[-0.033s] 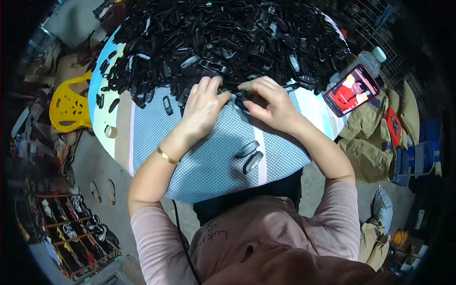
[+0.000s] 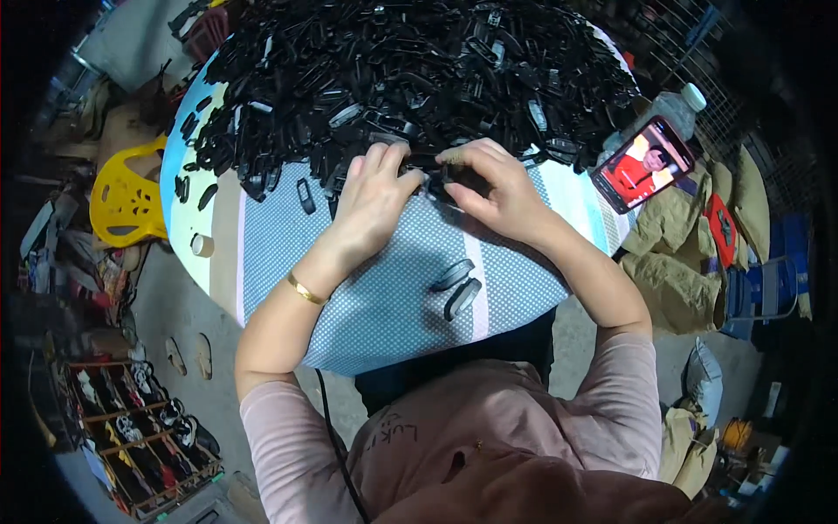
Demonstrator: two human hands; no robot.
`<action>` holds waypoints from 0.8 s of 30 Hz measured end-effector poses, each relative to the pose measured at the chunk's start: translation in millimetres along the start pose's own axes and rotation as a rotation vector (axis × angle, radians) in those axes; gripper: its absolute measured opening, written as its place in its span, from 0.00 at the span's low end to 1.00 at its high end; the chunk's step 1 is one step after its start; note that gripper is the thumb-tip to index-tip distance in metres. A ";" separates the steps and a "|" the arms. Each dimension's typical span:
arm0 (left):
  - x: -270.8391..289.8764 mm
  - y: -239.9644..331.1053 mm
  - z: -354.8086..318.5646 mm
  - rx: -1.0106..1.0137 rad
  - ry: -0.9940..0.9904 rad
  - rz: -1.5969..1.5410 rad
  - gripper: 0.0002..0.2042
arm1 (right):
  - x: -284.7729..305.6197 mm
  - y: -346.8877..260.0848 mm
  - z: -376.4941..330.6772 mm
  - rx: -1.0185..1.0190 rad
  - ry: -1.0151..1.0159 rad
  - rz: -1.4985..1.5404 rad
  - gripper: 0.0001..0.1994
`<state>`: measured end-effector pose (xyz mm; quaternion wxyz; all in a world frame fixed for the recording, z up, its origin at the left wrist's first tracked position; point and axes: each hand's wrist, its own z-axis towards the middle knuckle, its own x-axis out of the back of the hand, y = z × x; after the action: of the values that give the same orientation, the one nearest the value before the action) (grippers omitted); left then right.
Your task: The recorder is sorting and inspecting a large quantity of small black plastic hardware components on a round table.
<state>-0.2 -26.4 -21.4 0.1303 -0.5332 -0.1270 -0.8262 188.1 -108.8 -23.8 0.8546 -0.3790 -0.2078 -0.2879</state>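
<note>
My left hand (image 2: 374, 199) rests at the near edge of a heap of small black oblong parts (image 2: 419, 70). Its fingers are curled and the thumb is pressed toward the forefinger; what lies between them is too dark to name. Close beside it, my right hand (image 2: 499, 194) pinches a small black part (image 2: 439, 186) between thumb and forefinger. The fingertips of both hands almost meet over this spot. Nearer to me, two black oblong parts with grey edges, an upper one (image 2: 452, 274) and a lower one (image 2: 463, 299), lie side by side on the patterned tabletop (image 2: 375, 306).
A phone (image 2: 644, 166) showing a person in red leans against a clear plastic bottle (image 2: 663, 109) at the right. A small white cap (image 2: 202, 245) sits near the left edge. Beyond the table stand a yellow chair (image 2: 129, 196), brown sacks (image 2: 672, 288) and a shoe rack (image 2: 144, 428).
</note>
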 end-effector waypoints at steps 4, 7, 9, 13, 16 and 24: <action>-1.0 8.6 6.7 -0.014 0.206 -0.218 0.12 | 6.3 -7.9 -3.1 -0.144 -0.030 0.124 0.16; 5.8 14.5 4.7 0.199 0.125 -0.553 0.14 | -0.3 -8.5 -3.5 0.025 0.024 0.086 0.16; 1.3 10.8 2.6 0.157 0.115 -0.556 0.15 | -2.4 -12.0 -4.3 0.002 0.032 0.120 0.15; 11.4 20.2 3.8 0.542 0.048 -1.173 0.20 | -14.8 -6.7 -7.5 -0.193 0.045 0.323 0.11; 9.6 12.7 2.9 0.637 0.032 -1.544 0.20 | -8.8 -8.0 -5.0 -0.493 -0.011 0.577 0.10; 3.1 10.8 -0.7 0.638 0.010 -1.580 0.15 | -5.8 -15.2 -4.8 -0.413 0.021 0.594 0.08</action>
<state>1.7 -37.0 -18.1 -0.3401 -0.2221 -0.6879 -0.6015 174.6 -118.9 -22.1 0.8085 -0.5845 -0.0173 -0.0670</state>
